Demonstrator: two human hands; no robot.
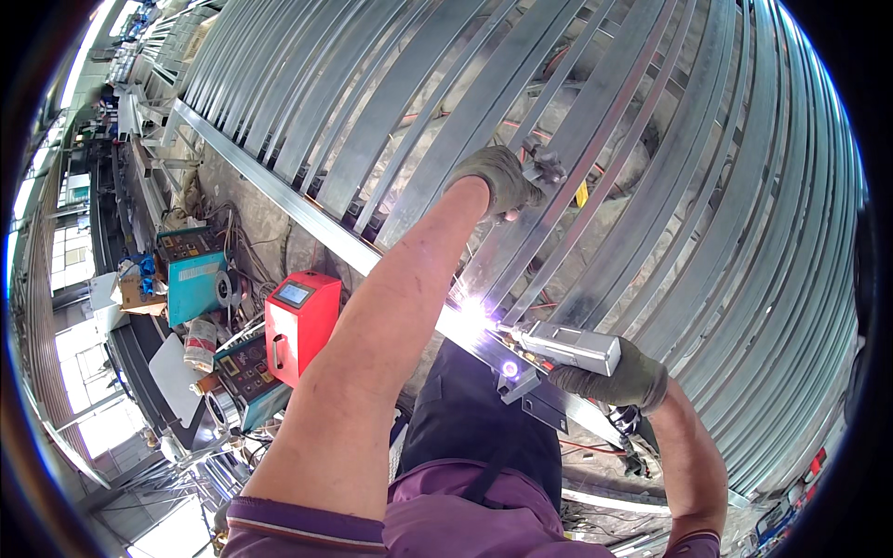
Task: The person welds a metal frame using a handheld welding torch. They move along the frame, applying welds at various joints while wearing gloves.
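My right hand, in a dark glove, is closed round a boxy silver welding gun. The gun's nozzle points left at a bright white-violet arc, where a wide flat steel bar meets the long edge rail of a metal frame. Stretched forward, my left hand, also gloved, is closed over the bars at a small grey metal piece. Its fingers are partly hidden, so I cannot make out the exact grip. The glare washes out the joint itself.
Parallel steel bars with gaps fill the far side and right. A red machine with a small screen stands at the left, beside teal boxes and wire spools. Cables lie on the floor. A dark bracket plate sits below the gun.
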